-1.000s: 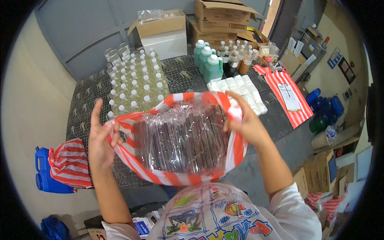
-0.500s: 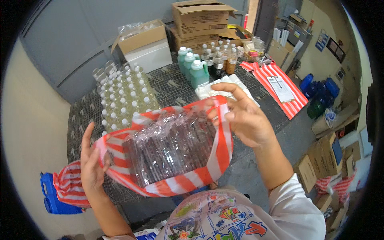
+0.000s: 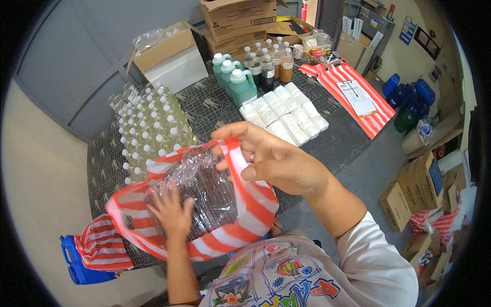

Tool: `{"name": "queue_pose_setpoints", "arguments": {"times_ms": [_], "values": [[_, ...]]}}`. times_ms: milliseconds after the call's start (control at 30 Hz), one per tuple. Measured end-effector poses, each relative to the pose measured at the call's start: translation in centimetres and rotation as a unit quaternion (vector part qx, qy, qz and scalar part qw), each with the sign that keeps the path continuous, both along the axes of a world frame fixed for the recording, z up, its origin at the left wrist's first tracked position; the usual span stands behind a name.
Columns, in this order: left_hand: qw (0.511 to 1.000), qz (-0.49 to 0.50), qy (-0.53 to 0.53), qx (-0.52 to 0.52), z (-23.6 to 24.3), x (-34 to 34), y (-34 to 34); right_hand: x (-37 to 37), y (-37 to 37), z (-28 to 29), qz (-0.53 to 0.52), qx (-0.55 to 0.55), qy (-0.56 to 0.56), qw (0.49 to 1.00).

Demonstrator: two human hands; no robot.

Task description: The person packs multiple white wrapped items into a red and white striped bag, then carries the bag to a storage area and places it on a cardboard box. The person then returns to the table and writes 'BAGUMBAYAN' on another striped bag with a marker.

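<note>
A red-and-white striped plastic bag [image 3: 253, 220] is open before me, holding clear-wrapped bundles of dark, thin items [image 3: 209, 199] whose exact kind is unclear. My right hand [image 3: 271, 161] grips the bag's far right rim, fingers hooked over it. My left hand [image 3: 173, 210] is inside the bag at the left, fingers spread against the crinkled clear wrap.
On the dark patterned table [image 3: 337, 153] stand rows of capped bottles [image 3: 153, 130], green jugs [image 3: 240, 89], smaller bottles, white packs [image 3: 284, 112] and a clipboard [image 3: 356, 98] on striped plastic. Cartons [image 3: 238, 20] are behind. A blue container [image 3: 76, 261] and striped bundle are at left.
My left hand has left the bag's left rim and moved inward onto the wrapped bundles. My right hand and the bag have shifted left in the view, and the bag is more tilted.
</note>
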State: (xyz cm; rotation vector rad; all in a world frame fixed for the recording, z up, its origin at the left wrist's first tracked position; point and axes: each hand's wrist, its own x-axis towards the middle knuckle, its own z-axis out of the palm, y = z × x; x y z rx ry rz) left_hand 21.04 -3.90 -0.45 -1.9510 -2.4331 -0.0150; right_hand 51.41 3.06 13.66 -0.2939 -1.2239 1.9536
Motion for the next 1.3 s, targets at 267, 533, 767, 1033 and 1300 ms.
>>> {"name": "queue_pose_setpoints", "arguments": {"times_ms": [267,533,767,1033,1300], "values": [[0.99,0.026,-0.13,-0.053,-6.0,-0.4,0.0,9.3,9.8,-13.0,-0.183,-0.015,-0.215,0.959],[0.992,-0.012,-0.119,-0.05,-7.8,6.3,0.9,9.0,16.7,-42.4,-0.331,0.024,-0.646,0.688],[0.973,-0.01,-0.227,0.04,-3.2,4.7,-0.5,5.5,16.3,-47.1,-0.21,-0.153,-0.78,0.57],[0.97,-0.138,-0.136,-0.149,-4.9,6.1,-0.6,3.9,15.8,-49.1,-0.236,-0.269,-0.447,0.82],[0.719,-0.015,-0.664,0.207,5.9,6.3,7.7,1.4,14.5,-19.0,-0.362,-0.077,-0.145,0.918]]}}
